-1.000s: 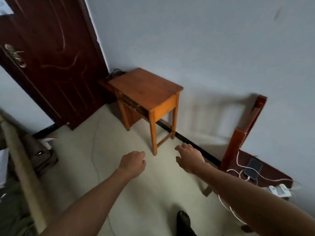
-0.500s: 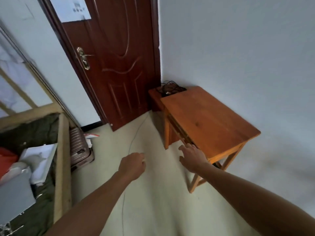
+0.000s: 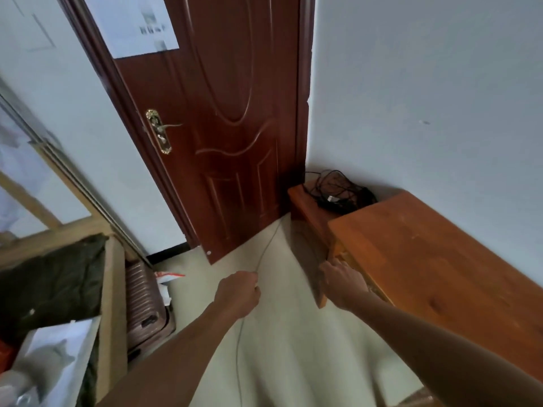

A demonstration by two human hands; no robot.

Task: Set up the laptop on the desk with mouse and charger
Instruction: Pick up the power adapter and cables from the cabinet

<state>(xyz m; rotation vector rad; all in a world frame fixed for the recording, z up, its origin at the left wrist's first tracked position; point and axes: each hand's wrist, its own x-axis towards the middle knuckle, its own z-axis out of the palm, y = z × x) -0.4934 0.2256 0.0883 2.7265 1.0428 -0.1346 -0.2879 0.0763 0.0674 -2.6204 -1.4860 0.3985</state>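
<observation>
The wooden desk (image 3: 435, 259) stands against the right wall with a bare top. Behind it, on a low wooden stool (image 3: 305, 201) in the corner, lies a tangle of black charger cable with its power brick (image 3: 338, 195). My right hand (image 3: 342, 282) reaches to the desk's near left edge with relaxed fingers and holds nothing. My left hand (image 3: 238, 292) is curled into a fist over the floor, left of the desk, with nothing visible in it.
A dark red door (image 3: 223, 127) with a brass handle (image 3: 160, 132) is shut ahead. A thin cord (image 3: 266, 248) runs along the pale floor past my left hand. A ribbed suitcase (image 3: 144, 301) and a wooden bed frame (image 3: 111, 289) stand at left.
My view has swung left and closer: the door and corner stool now fill the middle, and the desk has slid to the right. Both hands keep their pose, the right now at the desk edge.
</observation>
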